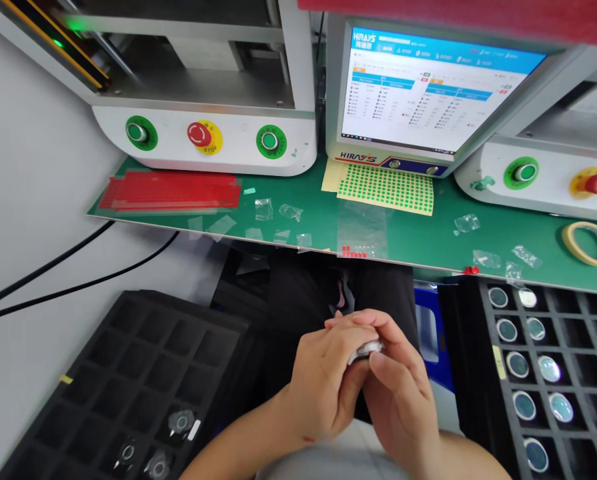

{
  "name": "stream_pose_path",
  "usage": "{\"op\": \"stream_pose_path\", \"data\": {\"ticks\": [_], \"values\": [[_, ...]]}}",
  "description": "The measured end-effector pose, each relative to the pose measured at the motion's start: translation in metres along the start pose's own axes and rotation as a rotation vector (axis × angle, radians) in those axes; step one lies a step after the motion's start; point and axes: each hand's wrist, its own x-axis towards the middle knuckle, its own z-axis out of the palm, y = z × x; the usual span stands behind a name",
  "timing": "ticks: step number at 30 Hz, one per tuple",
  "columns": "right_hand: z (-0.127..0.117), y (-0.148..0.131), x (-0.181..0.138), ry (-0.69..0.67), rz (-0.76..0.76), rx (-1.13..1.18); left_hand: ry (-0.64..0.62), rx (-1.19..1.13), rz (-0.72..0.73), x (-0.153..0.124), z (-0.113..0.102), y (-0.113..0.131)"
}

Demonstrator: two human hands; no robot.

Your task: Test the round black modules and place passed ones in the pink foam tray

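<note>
My left hand [323, 373] and my right hand [403, 393] meet in front of my lap, fingers closed around a small silver piece [368, 349]. Only its pale, rounded edge shows between the thumbs and fingers; the rest is covered, so I cannot tell its exact kind. To the right, a black compartment tray [578, 333] holds several round, glass-faced discs [523, 405] with silver rims, like watch heads. On the left, another black tray [138, 373] has a few round parts [181, 422] in clear film in its near compartments.
A green bench top [298, 227] carries red strips [173, 191], a sheet of green dot stickers [385, 190], scraps of clear film [263, 209] and a tape roll [589, 244]. Behind stand a screen [428, 100] and machines with push buttons [269, 141]. Black cables [78, 243] hang at left.
</note>
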Motion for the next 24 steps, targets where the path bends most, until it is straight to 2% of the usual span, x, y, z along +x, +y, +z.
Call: {"op": "stream_pose_path", "data": {"ticks": [6, 10, 13, 14, 16, 18, 20, 22, 24], "values": [[0.004, 0.006, 0.000, 0.037, -0.043, 0.035, 0.017, 0.017, -0.016, 0.002, -0.002, 0.000], [0.003, 0.008, 0.001, 0.085, -0.047, 0.026, -0.048, 0.015, 0.018, 0.000, -0.001, -0.006], [0.000, 0.009, 0.000, 0.071, -0.071, -0.018, -0.071, -0.044, -0.012, -0.002, -0.001, -0.007], [-0.001, 0.009, -0.001, 0.050, -0.081, -0.045, -0.068, -0.122, -0.067, -0.002, -0.001, -0.005], [-0.006, 0.010, -0.003, -0.005, -0.141, -0.144, -0.060, -0.426, -0.262, 0.000, -0.003, -0.001], [-0.011, 0.010, -0.005, -0.037, -0.280, -0.317, -0.052, -0.833, -0.494, 0.005, -0.005, 0.005], [-0.017, 0.010, -0.004, -0.040, -0.477, -0.502, -0.039, -1.156, -0.663, 0.010, -0.007, 0.009], [-0.022, 0.008, -0.002, -0.045, -0.630, -0.602, -0.034, -1.308, -0.767, 0.014, -0.007, 0.012], [-0.025, 0.004, 0.002, -0.073, -0.682, -0.617, -0.030, -1.361, -0.828, 0.014, -0.006, 0.013]]}}
